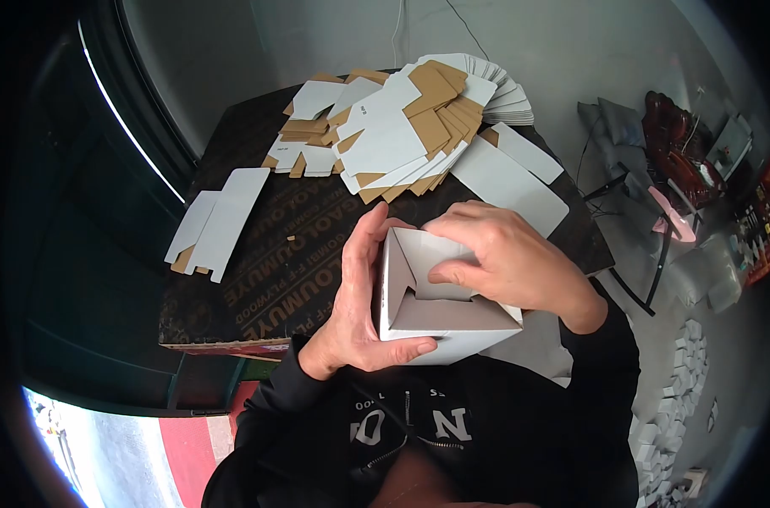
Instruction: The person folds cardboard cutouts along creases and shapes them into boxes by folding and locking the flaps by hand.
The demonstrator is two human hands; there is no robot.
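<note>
A white cardboard box (448, 316) is held in front of my chest, its open top facing me and flaps folded inside toward the bottom. My left hand (357, 309) is wrapped around the box's left side, thumb along the near wall and fingers up the outer side. With my right hand (503, 258) I grip the far right rim: the thumb reaches inside the opening and the fingers bend over the far edge. The fingertips behind the far wall are hidden.
On the dark plywood table (258, 262) lies a pile of flat white-and-brown carton blanks (385, 127). A separate folded blank (224, 220) lies at the left, another (512, 178) at the right. Several small white boxes (677, 389) stand on the floor at right, near a chair (626, 127).
</note>
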